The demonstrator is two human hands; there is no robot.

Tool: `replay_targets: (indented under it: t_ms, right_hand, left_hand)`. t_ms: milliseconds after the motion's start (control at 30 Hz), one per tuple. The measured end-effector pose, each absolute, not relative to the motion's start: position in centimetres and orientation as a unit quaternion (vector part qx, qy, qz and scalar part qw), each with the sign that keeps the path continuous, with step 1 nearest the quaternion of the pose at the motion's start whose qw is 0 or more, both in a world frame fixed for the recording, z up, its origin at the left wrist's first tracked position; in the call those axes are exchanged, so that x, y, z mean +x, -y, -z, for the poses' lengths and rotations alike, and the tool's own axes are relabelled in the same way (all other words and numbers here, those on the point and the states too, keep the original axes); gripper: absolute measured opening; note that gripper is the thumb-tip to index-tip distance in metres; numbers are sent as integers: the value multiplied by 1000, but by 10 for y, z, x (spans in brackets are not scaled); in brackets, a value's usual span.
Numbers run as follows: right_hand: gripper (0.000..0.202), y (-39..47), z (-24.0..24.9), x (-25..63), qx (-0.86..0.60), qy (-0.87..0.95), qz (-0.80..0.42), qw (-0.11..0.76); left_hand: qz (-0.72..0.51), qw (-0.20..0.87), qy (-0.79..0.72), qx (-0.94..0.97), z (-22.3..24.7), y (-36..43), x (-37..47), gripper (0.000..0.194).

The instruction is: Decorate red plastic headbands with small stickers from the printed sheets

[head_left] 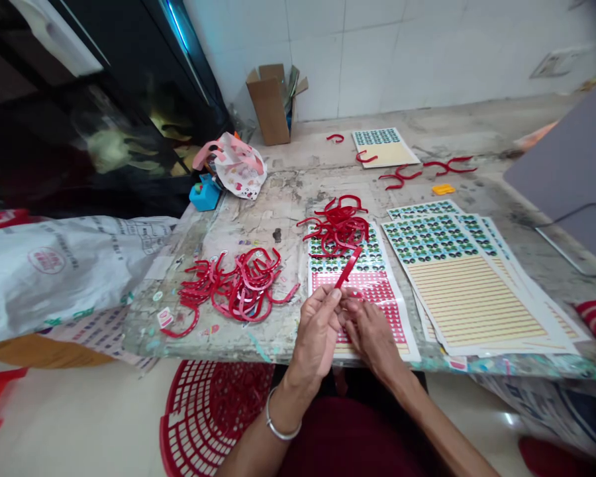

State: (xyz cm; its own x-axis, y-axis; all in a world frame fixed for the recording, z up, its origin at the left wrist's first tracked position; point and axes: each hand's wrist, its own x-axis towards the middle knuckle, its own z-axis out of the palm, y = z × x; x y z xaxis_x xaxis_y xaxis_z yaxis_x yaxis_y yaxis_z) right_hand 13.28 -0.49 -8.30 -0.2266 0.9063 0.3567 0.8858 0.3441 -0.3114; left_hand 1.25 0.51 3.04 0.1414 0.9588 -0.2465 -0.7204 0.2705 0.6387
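Note:
Near the table's front edge my left hand pinches a red curved band, which points up and away. My right hand is close beside it, fingers bent over the lower part of the band; its fingertips are partly hidden. Both hands are above a sticker sheet with green-blue pictures at the top and pink rows below. A pile of red bands covers the sheet's top end. Another heap of red bands is on the table to the left.
On the right lie stacked sticker sheets and an orange piece. Further back are a cardboard box, a patterned bag, a blue tape dispenser and another sheet. A red basket stands below the table edge.

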Motion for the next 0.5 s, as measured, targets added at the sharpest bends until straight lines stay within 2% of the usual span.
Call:
replay_targets:
  t_ms: [167,333,433,500]
  right_hand:
    - [30,19,90,123,-590,776,35,223]
    - [30,18,92,124,-596,769,10,230]
    - [31,19,85,124,-597,750,-52,281]
    - [31,24,74,122,-570,726,-144,357]
  left_hand:
    - [-538,785,-276,134,-41,-5,15,3]
    - [-556,766,-273,169,-69,-10,13,5]
    - [-566,747,-283,203,-76,-13,12,3]
    - [-568,743,-287,208,-72,-12,12,3]
